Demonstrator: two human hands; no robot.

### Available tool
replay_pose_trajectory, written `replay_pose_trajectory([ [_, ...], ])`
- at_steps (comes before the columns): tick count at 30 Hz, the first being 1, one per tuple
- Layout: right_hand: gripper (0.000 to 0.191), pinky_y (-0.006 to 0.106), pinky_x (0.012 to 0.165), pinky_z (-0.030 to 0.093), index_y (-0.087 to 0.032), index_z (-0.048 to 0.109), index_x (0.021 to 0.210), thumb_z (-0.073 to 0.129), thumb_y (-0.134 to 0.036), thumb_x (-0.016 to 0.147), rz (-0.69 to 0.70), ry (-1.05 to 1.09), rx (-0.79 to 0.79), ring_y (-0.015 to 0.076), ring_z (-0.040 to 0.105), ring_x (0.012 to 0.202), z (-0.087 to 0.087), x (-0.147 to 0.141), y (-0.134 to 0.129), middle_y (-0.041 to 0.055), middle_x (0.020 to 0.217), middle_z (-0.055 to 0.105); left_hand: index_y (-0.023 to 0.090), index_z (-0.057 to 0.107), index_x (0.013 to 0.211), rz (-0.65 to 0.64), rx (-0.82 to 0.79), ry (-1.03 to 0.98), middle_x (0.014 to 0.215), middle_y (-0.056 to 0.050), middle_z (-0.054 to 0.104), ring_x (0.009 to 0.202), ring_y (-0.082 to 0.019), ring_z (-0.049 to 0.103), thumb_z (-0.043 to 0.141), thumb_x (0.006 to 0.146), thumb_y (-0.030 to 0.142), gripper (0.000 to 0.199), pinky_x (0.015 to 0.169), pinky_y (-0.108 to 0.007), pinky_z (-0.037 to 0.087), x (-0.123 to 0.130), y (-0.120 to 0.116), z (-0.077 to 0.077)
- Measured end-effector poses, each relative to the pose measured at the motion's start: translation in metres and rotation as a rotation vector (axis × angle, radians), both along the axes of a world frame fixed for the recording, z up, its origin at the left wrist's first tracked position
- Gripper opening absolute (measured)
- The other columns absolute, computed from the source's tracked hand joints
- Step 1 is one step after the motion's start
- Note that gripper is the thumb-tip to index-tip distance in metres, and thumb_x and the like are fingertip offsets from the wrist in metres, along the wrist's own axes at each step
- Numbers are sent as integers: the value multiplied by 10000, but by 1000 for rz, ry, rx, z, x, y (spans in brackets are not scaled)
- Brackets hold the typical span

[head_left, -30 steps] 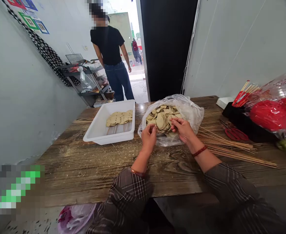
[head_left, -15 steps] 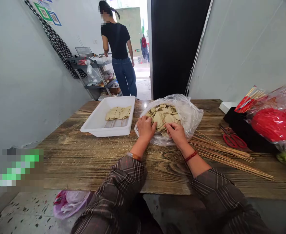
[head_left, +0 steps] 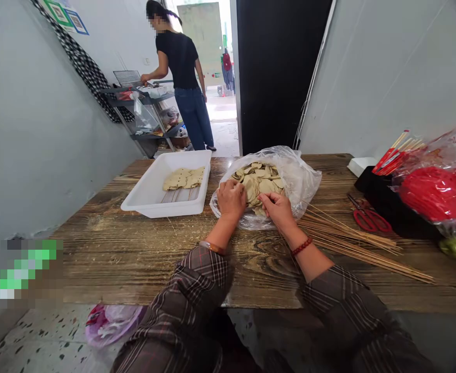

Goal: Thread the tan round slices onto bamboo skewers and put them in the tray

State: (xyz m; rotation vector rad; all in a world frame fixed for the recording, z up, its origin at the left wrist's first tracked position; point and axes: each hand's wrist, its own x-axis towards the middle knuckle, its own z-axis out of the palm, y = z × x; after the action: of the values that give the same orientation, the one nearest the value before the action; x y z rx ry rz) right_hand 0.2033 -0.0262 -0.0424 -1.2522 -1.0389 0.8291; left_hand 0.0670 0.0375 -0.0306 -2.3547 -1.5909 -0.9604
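A clear plastic bag [head_left: 308,181] lies opened on the table, full of thin, round, beige slices [head_left: 267,185] that look like dried tofu. My left hand [head_left: 231,199] is over the bag's near left side, fingers curled down on a slice; its fingertips are partly hidden. Just to its right, my right hand [head_left: 278,208] pinches thumb against forefinger at the slices. A thin bamboo skewer seems to run back from that pinch under the wrist, mostly covered by the hand. Several loose bamboo skewers [head_left: 362,254] are spread right of my right forearm.
Left of the bag stands a white plastic tray [head_left: 166,211] holding skewered slices [head_left: 184,178]. Red-handled scissors [head_left: 371,220] and a black box [head_left: 401,207] with red-wrapped packets are at right. A person in black [head_left: 179,62] stands at a shelf cart [head_left: 146,101] beyond the table.
My hands stay at the bag with nearly the same grip. The person behind has reached an arm out over the cart. The whole view has shifted slightly.
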Motion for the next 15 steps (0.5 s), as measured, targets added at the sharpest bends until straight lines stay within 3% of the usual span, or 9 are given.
replay_pose_trajectory([
  [4, 313, 243, 373, 299, -191, 672, 732, 629, -498, 766, -4, -3, 9, 96, 403, 368, 1, 0, 0, -44, 489, 530, 254, 700, 900, -32, 60, 40, 1132, -92, 624, 1069, -288, 466, 510, 901, 294, 194, 859, -429, 338, -5, 5, 0],
  [12, 341, 240, 372, 300, -175, 683, 740, 617, -509, 760, -7, -13, 10, 93, 404, 364, -1, 0, 1, -44, 494, 529, 211, 656, 820, -20, 128, 23, 1033, -101, 651, 984, -290, 496, 548, 864, 235, 119, 788, -415, 348, -4, 3, -3],
  [15, 349, 236, 375, 307, -179, 689, 747, 616, -521, 757, -8, -33, -6, 92, 410, 366, -3, 1, 2, -43, 498, 537, 204, 623, 792, -111, 121, -22, 970, -107, 643, 951, -276, 507, 563, 837, 203, 75, 805, -401, 369, -2, 4, -5],
])
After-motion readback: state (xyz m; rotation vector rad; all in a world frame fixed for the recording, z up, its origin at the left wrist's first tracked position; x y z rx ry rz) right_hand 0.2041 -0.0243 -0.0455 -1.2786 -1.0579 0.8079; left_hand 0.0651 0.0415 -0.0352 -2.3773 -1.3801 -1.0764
